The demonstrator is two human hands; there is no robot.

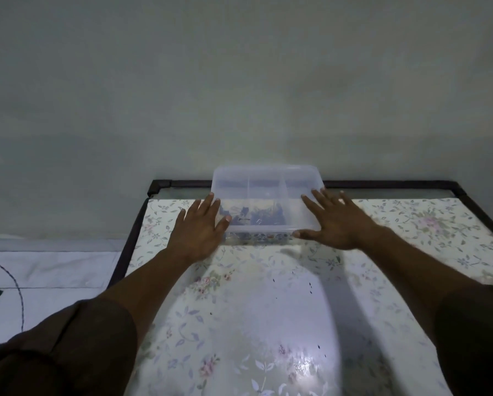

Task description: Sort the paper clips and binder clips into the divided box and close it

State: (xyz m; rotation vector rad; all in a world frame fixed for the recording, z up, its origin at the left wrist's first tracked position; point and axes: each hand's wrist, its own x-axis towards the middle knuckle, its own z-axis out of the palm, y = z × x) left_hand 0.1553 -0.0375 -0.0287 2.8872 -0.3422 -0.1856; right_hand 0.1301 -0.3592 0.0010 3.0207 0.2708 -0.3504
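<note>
Closing looks like the step in hand: the left hand (198, 228) lies flat and spread, grasping nothing, at the divided box (266, 201) on the worktop (268, 310) far edge; the lid seems on. The box's long axis runs left-right. The right hand (335, 221), flat too, should press down next.

One divided box (268, 195) under one clear lid, showing three compartments. My two hands: left hand (199, 227) and right hand (336, 224), five fingers spread on each. Clips (256, 217) inside form a dark heap, too blurred for me to count.
</note>
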